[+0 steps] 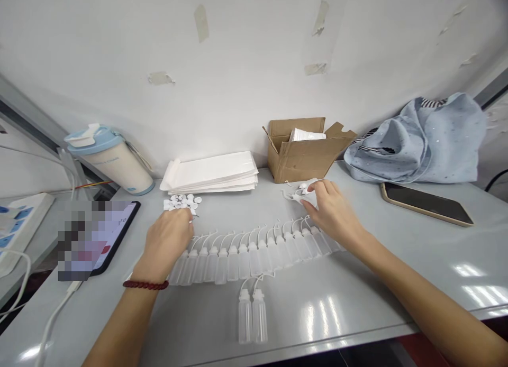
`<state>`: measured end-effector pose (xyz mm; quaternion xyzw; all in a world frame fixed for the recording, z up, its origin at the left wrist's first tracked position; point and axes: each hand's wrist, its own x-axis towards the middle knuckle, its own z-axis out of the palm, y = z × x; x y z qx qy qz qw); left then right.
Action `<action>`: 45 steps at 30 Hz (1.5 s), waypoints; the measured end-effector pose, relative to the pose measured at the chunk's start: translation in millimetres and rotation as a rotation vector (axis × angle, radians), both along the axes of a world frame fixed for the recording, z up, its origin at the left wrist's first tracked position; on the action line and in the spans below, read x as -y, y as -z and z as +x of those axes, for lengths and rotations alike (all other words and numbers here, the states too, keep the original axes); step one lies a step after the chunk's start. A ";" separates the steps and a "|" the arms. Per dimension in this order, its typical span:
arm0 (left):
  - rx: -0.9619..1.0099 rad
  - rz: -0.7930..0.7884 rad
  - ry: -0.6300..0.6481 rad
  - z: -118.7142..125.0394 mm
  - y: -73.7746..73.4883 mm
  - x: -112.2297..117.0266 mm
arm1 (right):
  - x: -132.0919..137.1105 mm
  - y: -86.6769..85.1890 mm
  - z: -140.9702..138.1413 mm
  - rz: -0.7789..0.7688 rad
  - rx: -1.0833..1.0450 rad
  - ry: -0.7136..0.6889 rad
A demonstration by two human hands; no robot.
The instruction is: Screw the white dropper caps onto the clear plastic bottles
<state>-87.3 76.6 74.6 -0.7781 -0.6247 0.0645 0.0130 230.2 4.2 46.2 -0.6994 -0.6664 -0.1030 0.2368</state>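
My left hand (169, 245) rests at the front edge of a small pile of white plastic caps (181, 202), its fingertips over the nearest caps. Whether it grips one is hidden. My right hand (331, 213) pinches a white plastic piece (304, 196) above the far end of a long row of translucent plastic dropper bottles (246, 261). Each bottle has a thin curved nozzle. Both hands are just beyond the row. Two more bottles (252, 317) stand apart, nearer me. A dark red bead bracelet (145, 285) circles my left wrist.
A stack of white paper sleeves (210, 172) and an open cardboard box (305, 150) stand against the wall. Also on the grey table (317, 324) are a blue cloth bag (416, 139), a phone (426, 203), a tablet (119, 229), a tumbler (111, 161) and a power strip (19, 224).
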 end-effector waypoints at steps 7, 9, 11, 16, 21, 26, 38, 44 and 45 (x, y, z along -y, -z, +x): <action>0.114 0.063 0.003 8.5 3.2 1.5 | 46.1 -25.0 -46.1 -0.313 -0.570 -0.435; 0.186 0.104 0.016 13.4 4.3 3.2 | 62.3 -24.4 -63.6 -0.468 -0.611 -0.553; 0.278 0.114 0.033 18.9 5.2 5.5 | 73.9 -19.6 -77.6 -0.565 -0.577 -0.617; 0.440 0.104 0.105 30.0 8.4 13.2 | 82.8 -4.3 -95.0 -0.699 -0.524 -0.620; 0.492 0.139 0.176 35.7 11.0 19.5 | 82.1 4.1 -101.8 -0.708 -0.440 -0.525; 0.507 0.134 0.197 38.4 10.3 21.8 | 80.2 2.4 -104.7 -0.713 -0.376 -0.503; 0.697 -0.038 0.084 42.3 -3.1 26.5 | 75.5 -10.1 -91.2 -0.834 -0.503 -0.568; 1.055 -0.436 0.044 40.0 -13.0 33.4 | 70.3 -18.9 -76.7 -0.806 -0.656 -0.597; 1.109 -0.493 0.046 40.1 -12.8 34.6 | 69.2 -20.3 -74.2 -0.790 -0.696 -0.612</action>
